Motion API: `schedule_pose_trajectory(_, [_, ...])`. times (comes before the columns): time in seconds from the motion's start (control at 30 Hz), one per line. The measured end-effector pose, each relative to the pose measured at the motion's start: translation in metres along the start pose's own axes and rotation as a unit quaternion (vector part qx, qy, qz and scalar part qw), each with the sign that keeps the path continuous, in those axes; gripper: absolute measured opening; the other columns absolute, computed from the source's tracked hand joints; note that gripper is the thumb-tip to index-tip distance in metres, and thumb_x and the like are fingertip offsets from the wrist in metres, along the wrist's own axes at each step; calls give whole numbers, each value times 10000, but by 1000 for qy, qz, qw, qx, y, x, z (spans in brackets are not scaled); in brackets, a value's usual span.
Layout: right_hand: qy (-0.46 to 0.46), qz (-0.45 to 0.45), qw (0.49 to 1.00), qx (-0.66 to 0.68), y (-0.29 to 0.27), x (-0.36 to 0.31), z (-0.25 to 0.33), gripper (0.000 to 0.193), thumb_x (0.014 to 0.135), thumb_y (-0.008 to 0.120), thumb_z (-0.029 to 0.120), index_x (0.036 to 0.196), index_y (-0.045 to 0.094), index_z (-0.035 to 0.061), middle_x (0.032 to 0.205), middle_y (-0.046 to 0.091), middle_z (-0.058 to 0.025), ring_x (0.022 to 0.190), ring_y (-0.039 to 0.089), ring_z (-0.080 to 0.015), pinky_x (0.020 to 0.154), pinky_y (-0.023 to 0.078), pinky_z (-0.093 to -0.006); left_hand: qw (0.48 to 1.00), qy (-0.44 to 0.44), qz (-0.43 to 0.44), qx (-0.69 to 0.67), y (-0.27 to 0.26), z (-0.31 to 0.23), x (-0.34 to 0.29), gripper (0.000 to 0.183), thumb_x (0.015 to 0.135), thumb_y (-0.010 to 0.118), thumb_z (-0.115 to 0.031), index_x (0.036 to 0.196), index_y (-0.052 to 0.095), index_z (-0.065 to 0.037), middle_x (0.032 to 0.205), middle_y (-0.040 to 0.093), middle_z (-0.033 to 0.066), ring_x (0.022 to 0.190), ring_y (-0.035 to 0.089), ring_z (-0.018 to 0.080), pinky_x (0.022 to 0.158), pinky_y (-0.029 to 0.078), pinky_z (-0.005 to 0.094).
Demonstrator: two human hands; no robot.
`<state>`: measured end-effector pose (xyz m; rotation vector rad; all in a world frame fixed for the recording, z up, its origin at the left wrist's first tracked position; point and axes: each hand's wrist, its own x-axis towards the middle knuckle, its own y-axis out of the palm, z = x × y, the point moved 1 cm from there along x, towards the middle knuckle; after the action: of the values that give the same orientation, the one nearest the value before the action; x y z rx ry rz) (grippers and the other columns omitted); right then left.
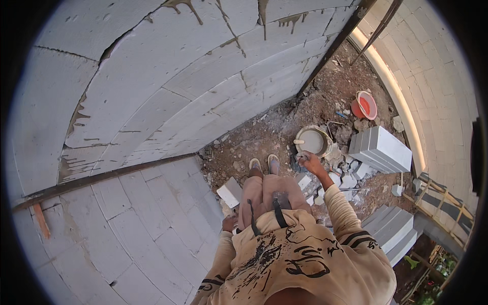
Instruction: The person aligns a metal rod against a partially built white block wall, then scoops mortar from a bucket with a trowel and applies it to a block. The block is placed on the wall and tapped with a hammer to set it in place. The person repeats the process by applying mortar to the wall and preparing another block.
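My right hand (pixel 310 162) is stretched forward, just on the near side of a round bucket (pixel 301 133) of grey wet mix (pixel 312 142). Its fingers look curled and smeared with grey; what they hold, if anything, is hard to make out. A pale handle-like piece (pixel 299 142) lies at the bucket's left rim. Something dark (pixel 295 163) lies just left of the hand. Low beside my left thigh hangs my left hand (pixel 230 222), its fingers mostly out of sight. Near it a white block (pixel 230 192) rests on the dirt.
A tall light-grey block wall (pixel 203 86) rises ahead, joined by another wall (pixel 137 218) on the left. Stacked white blocks (pixel 378 147) and broken pieces (pixel 348 180) lie at right. Beyond stands a red-and-white bucket (pixel 364 105). A wooden ladder-like frame (pixel 442 203) is far right.
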<state>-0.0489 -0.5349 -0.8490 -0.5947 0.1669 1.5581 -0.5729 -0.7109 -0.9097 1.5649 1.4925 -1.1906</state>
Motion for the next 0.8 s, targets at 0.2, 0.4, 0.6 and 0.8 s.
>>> schedule_pose_trajectory(0.2, [256, 5, 960, -114, 55, -46, -129, 411, 859, 702, 359, 1130, 724, 52, 1201, 687, -232, 1149, 639, -411, 1002, 495, -464, 997, -59, 8, 53, 6, -73, 15, 399, 953, 596, -271, 1304, 623, -85, 1112, 710, 68, 949, 662, 176, 803, 503, 316])
schedule_pose_trajectory(0.4, [340, 3, 930, -139, 147, -40, -321, 542, 881, 712, 307, 1308, 596, -7, 1204, 663, -278, 1134, 644, -411, 987, 503, -453, 998, 14, -38, 52, 11, -131, 77, 354, 1000, 576, -246, 1295, 615, -54, 1136, 701, 77, 981, 662, 170, 862, 490, 304])
schedule_pose_trajectory(0.6, [322, -62, 935, -139, 242, 15, -445, 590, 891, 618, 261, 1413, 491, 16, 1336, 572, -273, 1231, 566, -432, 1047, 460, -499, 990, -71, -41, 116, 32, -81, 126, 368, 1000, 594, -246, 1313, 605, -51, 1143, 693, 77, 1000, 653, 174, 890, 492, 322])
schedule_pose_trajectory(0.8, [336, -158, 929, 16, 265, 54, -520, 539, 820, 663, 199, 1300, 546, -15, 1069, 659, -222, 1006, 642, -366, 896, 510, -443, 965, -197, -6, 175, 45, 0, 136, 363, 1004, 585, -231, 1324, 602, -61, 1155, 703, 90, 1003, 659, 180, 889, 499, 343])
